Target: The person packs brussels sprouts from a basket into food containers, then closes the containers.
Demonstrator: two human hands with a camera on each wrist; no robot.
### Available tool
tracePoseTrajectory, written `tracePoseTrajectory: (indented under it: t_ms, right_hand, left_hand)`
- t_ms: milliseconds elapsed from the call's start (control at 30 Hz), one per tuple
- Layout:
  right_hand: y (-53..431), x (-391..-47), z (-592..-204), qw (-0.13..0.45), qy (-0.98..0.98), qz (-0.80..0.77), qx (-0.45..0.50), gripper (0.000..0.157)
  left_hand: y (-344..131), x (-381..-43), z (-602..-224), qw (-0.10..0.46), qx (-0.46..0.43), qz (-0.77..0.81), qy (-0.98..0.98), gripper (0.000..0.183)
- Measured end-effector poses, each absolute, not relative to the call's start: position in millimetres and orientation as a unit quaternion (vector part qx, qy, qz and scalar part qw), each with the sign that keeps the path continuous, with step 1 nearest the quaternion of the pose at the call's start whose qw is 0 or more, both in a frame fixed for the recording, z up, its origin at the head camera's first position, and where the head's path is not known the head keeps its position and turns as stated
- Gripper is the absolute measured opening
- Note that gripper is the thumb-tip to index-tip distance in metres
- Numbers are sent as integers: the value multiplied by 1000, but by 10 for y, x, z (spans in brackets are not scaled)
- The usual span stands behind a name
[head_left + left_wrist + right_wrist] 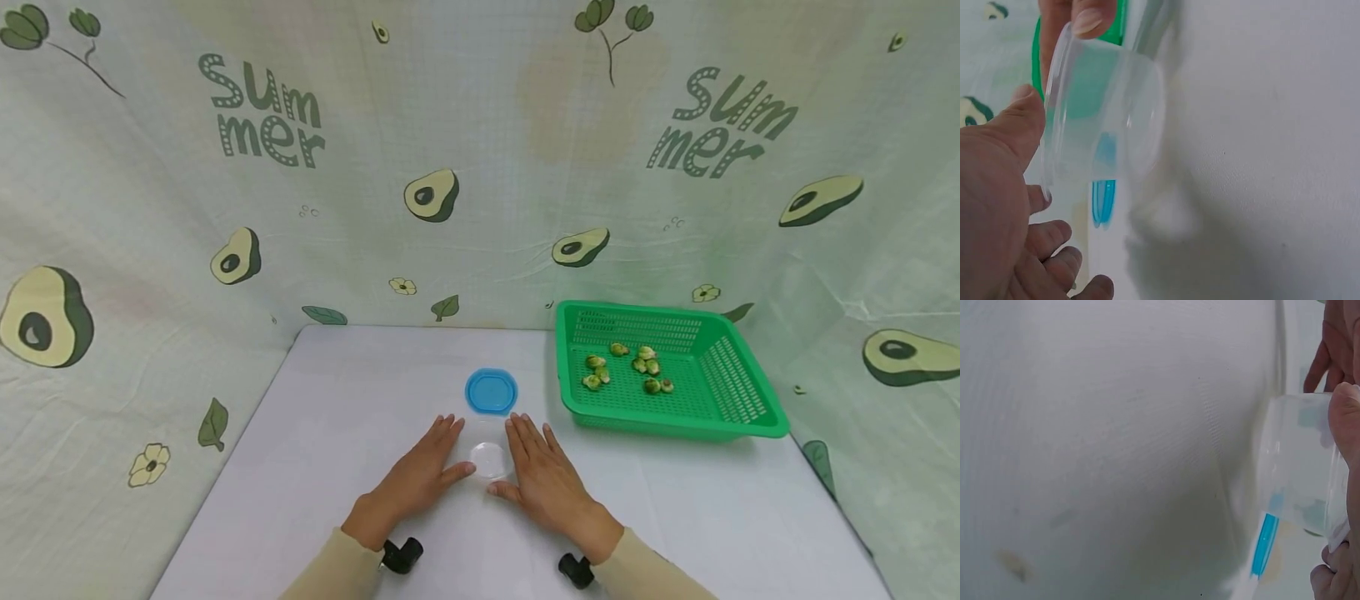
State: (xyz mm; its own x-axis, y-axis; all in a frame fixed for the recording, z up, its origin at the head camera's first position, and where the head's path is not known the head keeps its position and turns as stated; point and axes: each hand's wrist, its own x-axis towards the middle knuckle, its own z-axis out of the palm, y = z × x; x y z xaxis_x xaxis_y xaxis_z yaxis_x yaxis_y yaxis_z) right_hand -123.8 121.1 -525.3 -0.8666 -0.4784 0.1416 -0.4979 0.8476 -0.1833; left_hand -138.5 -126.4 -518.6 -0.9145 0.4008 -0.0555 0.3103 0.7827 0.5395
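Note:
A clear, round plastic container [489,458] stands upright on the white table, between my two hands. My left hand [416,475] is at its left side, fingers straight and thumb by the rim. On the other side is my right hand [547,479], its fingers straight too and its thumb near the front of the rim. In the left wrist view the clear container [1107,112] appears turned sideways, the left thumb [1019,128] right at its edge. Just behind the container lies a blue lid [491,392], flat on the table.
A green slotted basket [720,429] with several Brussels sprouts [645,364] in it stands at the back right. Behind the table hangs a pale cloth [480,100] printed with avocados. Both wrists carry a small black camera [402,556].

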Motion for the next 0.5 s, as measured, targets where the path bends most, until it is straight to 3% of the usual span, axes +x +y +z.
tracePoseTrajectory:
  t_ms: [500]
  right_hand:
    - [1169, -1246, -5305, 50, -966, 100, 232, 104]
  left_hand:
    - [-1315, -1469, -5289, 101, 125, 460, 873, 60]
